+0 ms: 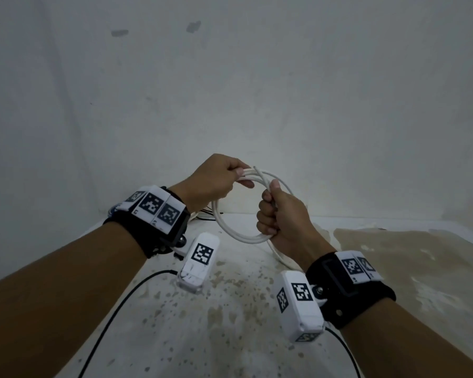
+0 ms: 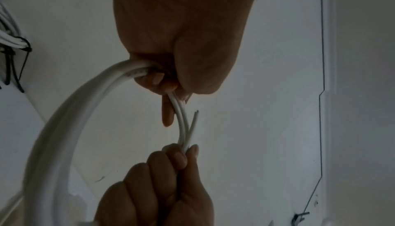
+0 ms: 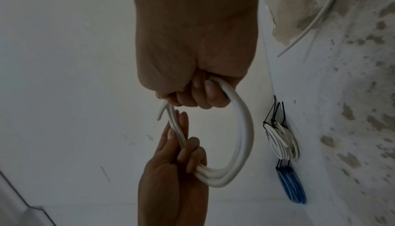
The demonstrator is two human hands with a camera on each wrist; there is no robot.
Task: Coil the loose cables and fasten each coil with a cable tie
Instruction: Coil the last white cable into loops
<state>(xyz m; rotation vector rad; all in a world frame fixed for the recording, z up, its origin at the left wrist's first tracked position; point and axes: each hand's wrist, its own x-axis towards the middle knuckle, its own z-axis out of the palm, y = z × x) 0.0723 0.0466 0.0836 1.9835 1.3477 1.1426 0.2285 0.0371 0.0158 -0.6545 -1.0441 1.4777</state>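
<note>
A white cable (image 1: 231,233) is wound into a coil of several loops and held in the air above a stained white table (image 1: 230,309). My left hand (image 1: 236,177) grips the top of the coil, fingers curled round the strands (image 2: 181,111). My right hand (image 1: 268,214) is a fist round the coil's right side (image 3: 243,136). The cable's cut free end (image 2: 195,116) sticks out between the two hands. A tail of the same white cable (image 1: 277,253) hangs from under my right hand toward the table. No tie is seen on this coil.
A white coil (image 3: 282,141) bound with black cable ties and a blue coil (image 3: 292,185) lie by the wall at the table's back left. A loose white cable (image 3: 310,21) lies on the table. Black camera leads (image 1: 115,312) trail over the near table. A bare wall (image 1: 230,91) stands behind.
</note>
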